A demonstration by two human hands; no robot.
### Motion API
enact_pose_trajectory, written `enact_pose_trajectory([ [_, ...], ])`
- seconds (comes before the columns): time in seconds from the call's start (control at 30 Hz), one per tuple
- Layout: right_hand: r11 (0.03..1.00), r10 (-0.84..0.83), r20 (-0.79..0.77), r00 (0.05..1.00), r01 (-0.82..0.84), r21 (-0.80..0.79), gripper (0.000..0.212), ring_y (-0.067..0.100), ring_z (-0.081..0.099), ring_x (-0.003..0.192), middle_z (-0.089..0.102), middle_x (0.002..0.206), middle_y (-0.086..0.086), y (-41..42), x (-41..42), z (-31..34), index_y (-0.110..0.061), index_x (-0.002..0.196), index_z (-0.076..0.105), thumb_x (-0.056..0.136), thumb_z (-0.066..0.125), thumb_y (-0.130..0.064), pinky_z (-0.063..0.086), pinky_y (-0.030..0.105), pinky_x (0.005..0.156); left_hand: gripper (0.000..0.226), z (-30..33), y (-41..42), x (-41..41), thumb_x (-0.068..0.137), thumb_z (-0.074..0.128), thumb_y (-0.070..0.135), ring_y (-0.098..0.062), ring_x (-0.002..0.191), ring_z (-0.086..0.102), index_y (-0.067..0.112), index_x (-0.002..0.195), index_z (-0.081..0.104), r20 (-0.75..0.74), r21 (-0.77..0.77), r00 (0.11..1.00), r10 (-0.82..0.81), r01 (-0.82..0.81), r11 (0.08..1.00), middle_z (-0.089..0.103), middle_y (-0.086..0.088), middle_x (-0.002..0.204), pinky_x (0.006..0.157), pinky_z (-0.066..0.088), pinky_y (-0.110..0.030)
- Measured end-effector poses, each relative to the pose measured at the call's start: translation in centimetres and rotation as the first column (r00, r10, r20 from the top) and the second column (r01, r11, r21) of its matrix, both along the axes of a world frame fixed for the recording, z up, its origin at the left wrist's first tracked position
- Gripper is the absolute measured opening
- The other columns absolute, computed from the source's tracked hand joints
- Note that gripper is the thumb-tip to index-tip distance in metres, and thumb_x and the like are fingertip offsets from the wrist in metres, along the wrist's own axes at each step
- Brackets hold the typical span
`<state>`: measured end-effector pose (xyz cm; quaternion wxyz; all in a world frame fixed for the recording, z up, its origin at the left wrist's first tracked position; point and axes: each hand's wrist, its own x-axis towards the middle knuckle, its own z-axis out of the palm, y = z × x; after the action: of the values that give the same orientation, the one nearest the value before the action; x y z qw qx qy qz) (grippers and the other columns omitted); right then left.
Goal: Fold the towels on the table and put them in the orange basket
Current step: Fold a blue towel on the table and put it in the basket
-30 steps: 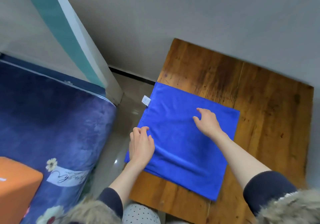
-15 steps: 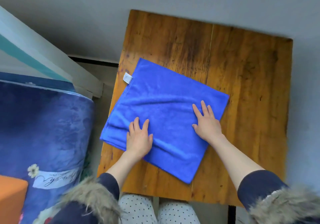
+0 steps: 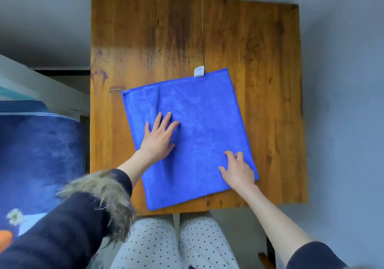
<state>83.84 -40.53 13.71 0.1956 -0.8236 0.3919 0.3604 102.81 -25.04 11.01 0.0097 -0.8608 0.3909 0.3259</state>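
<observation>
Head view looks straight down on a square brown wooden table [image 3: 259, 65] with a seam running between its 2 planks, set against a grey wall [image 3: 41, 15]. On the near half of the table lies the folded bright blue microfibre towel [image 3: 199, 110], flat and turned slightly clockwise, its near corner just at the table's front edge. A small white care label [image 3: 199, 71] sticks out from the towel's far edge, over the seam.

To the left of the table is a dark blue plush blanket [image 3: 37, 154] with a small white flower print near its lower edge, and at the bottom left corner of the picture a sliver of the orange basket [image 3: 5, 240] shows, well apart from the towel.

The left hand [image 3: 159, 138] rests palm down on the left-middle of the towel, its 4 fingers straight and spread, thumb out to the side; the cloth lies under the fingers, not gripped. The left sleeve is dark with a fur cuff [image 3: 99, 194].

The right hand [image 3: 238, 172] sits on the towel's near right part, close to its right edge, fingers bent with tips pressing down on the cloth, thumb spread toward the left. Whether it pinches any fabric cannot be told.

Below the table edge are 2 knees in white dotted trousers [image 3: 176, 243].
</observation>
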Motion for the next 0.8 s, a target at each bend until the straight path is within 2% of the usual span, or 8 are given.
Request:
enact_pose_trajectory([
  [0.13, 0.998, -0.056, 0.001, 0.998, 0.056, 0.04, 0.042, 0.032, 0.056, 0.105, 0.038, 0.129, 0.008, 0.8, -1.1, 0.2, -0.021, 0.133, 0.036, 0.095, 0.047, -0.036, 0.045, 0.035, 0.076, 0.066, 0.0, 1.3, -2.0, 0.091, 0.053, 0.027, -0.025, 0.145, -0.008, 0.022, 0.147, 0.018, -0.032, 0.008, 0.999, -0.033, 0.034, 0.999, -0.008, 0.002, 0.158, 0.112, 0.013, -0.057],
  [0.23, 0.998, -0.045, -0.018, 0.999, 0.046, 0.039, 0.036, 0.033, 0.055, 0.108, 0.044, 0.126, 0.009, 0.4, -0.6, 0.0, -0.018, 0.127, 0.042, 0.095, 0.045, -0.036, 0.044, 0.036, 0.08, 0.058, 0.4, 1.4, -2.5, 0.094, 0.049, 0.023, -0.025, 0.145, -0.004, 0.02, 0.145, 0.024, -0.058, -0.023, 0.998, -0.014, 0.013, 1.0, -0.002, 0.001, 0.158, 0.112, 0.014, -0.058],
  [0.33, 0.999, -0.036, -0.004, 0.999, 0.036, 0.002, 0.032, 0.031, 0.055, 0.108, 0.056, 0.118, 0.01, -1.0, 1.4, -0.1, -0.011, 0.112, 0.054, 0.096, 0.042, -0.037, 0.044, 0.036, 0.082, 0.044, 1.1, 0.8, -1.5, 0.094, 0.045, 0.014, -0.026, 0.142, 0.017, 0.015, 0.138, 0.04, -0.067, -0.128, 0.995, 0.069, -0.077, 0.989, 0.025, -0.006, 0.152, 0.11, 0.022, -0.054],
  [0.43, 0.996, -0.044, 0.147, 0.988, 0.054, -0.069, 0.029, 0.032, 0.056, 0.103, 0.06, 0.111, 0.013, -2.8, 4.1, -0.1, -0.009, 0.104, 0.057, 0.097, 0.041, -0.032, 0.04, 0.034, 0.073, 0.035, 1.6, 0.5, 0.5, 0.091, 0.043, 0.002, -0.031, 0.12, 0.046, 0.007, 0.123, 0.056, -0.138, -0.309, 0.975, 0.172, -0.208, 0.928, 0.053, -0.013, 0.125, 0.099, 0.037, -0.044],
  [0.53, 0.992, -0.066, 0.324, 0.944, 0.098, -0.085, 0.025, 0.033, 0.051, 0.11, 0.056, 0.116, 0.013, -5.0, 7.7, -0.3, -0.008, 0.112, 0.054, 0.097, 0.043, -0.024, 0.041, 0.037, 0.078, 0.033, 1.7, 0.8, 2.8, 0.09, 0.042, -0.003, -0.031, 0.111, 0.049, 0.004, 0.117, 0.059, -0.095, -0.407, 0.95, 0.297, -0.309, 0.86, 0.054, -0.014, 0.119, 0.09, 0.043, -0.04],
  [0.63, 0.984, -0.085, 0.446, 0.891, 0.146, -0.105, 0.031, 0.032, 0.044, 0.119, 0.049, 0.126, 0.015, -7.3, 11.6, -0.8, -0.008, 0.125, 0.049, 0.096, 0.044, -0.02, 0.04, 0.039, 0.09, 0.038, 1.2, 1.0, 5.6, 0.086, 0.043, -0.007, -0.038, 0.112, 0.046, 0.0, 0.121, 0.056, 0.018, -0.453, 0.913, 0.407, -0.356, 0.817, 0.05, -0.021, 0.123, 0.092, 0.042, -0.044],
  [0.7, 0.976, -0.069, 0.487, 0.871, 0.161, -0.15, 0.037, 0.032, 0.04, 0.121, 0.045, 0.13, 0.015, -8.6, 13.7, -1.1, -0.009, 0.132, 0.044, 0.096, 0.044, -0.018, 0.039, 0.039, 0.091, 0.041, 0.8, 1.2, 7.4, 0.085, 0.045, -0.006, -0.041, 0.113, 0.043, 0.0, 0.126, 0.052, 0.07, -0.438, 0.877, 0.475, -0.401, 0.805, 0.047, -0.024, 0.125, 0.098, 0.038, -0.043],
  [0.8, 0.974, 0.028, 0.474, 0.88, 0.083, -0.212, 0.04, 0.032, 0.037, 0.122, 0.043, 0.131, 0.014, -10.1, 15.6, -1.8, -0.011, 0.135, 0.042, 0.095, 0.046, -0.016, 0.037, 0.042, 0.095, 0.039, 0.3, 1.3, 9.2, 0.089, 0.05, 0.004, -0.04, 0.114, 0.04, 0.004, 0.128, 0.051, 0.103, -0.38, 0.843, 0.528, -0.457, 0.804, 0.046, -0.024, 0.121, 0.097, 0.036, -0.043],
])
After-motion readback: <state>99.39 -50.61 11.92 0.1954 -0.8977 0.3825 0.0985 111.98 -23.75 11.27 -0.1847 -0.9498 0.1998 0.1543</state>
